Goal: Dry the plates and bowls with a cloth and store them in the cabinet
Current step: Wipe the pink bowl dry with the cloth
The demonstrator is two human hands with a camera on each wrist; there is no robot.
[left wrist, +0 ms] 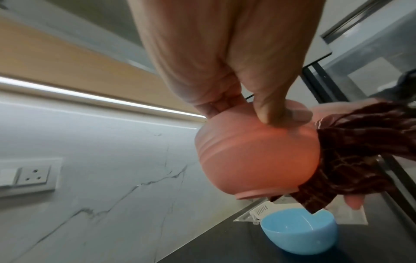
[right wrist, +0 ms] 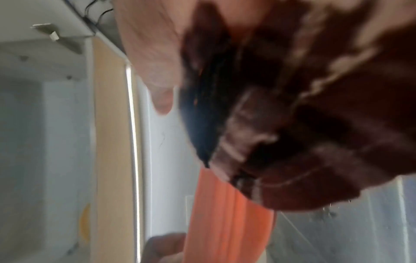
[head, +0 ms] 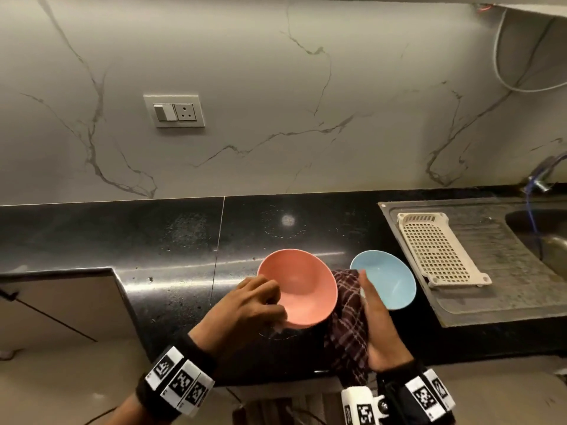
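My left hand point(head: 276, 299) pinches the near rim of a pink bowl point(head: 302, 286) and holds it tilted above the black counter point(head: 153, 234). In the left wrist view the thumb lies on the pink bowl's point(left wrist: 254, 160) outer wall. My right hand point(head: 372, 305) has straight fingers and presses a dark plaid cloth point(head: 348, 320) against the bowl's right outer side. The cloth point(left wrist: 355, 160) hangs bunched below that hand and fills the blurred right wrist view point(right wrist: 292, 124). A blue bowl point(head: 388, 277) stands upright on the counter just right of my right hand.
A white perforated rack point(head: 435, 250) lies on the steel drainboard at the right, with the sink basin point(head: 546, 237) and a tap point(head: 540, 179) beyond. A lower cabinet door point(head: 61, 302) stands open at the left. A wall socket point(head: 175, 111) sits on the marble backsplash.
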